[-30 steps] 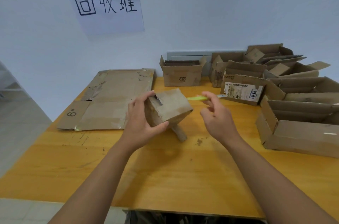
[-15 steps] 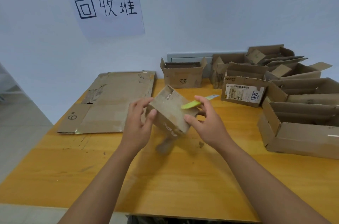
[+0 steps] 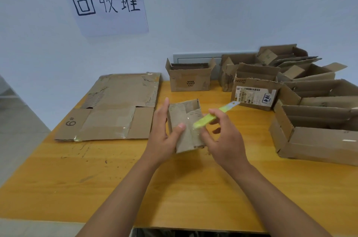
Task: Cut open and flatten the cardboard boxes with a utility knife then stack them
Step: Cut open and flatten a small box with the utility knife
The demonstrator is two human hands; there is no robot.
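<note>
A small brown cardboard box [image 3: 185,120] stands upright near the middle of the yellow wooden table [image 3: 174,188]. My left hand [image 3: 162,136] grips its left side, thumb across the front face. My right hand [image 3: 222,139] holds a yellow-green utility knife [image 3: 208,119] just right of the box, its blade end pointing up and to the right. A flattened cardboard sheet marked "6#" [image 3: 116,108] lies at the back left of the table.
Several open cardboard boxes crowd the back and right: one marked BAHA [image 3: 189,79], one with a shipping label [image 3: 253,95], a long one at the right edge [image 3: 319,143]. A paper sign [image 3: 106,4] hangs on the wall.
The small box has been turned from tilted to upright in my left hand. My right hand with the knife has shifted to the box's right side.
</note>
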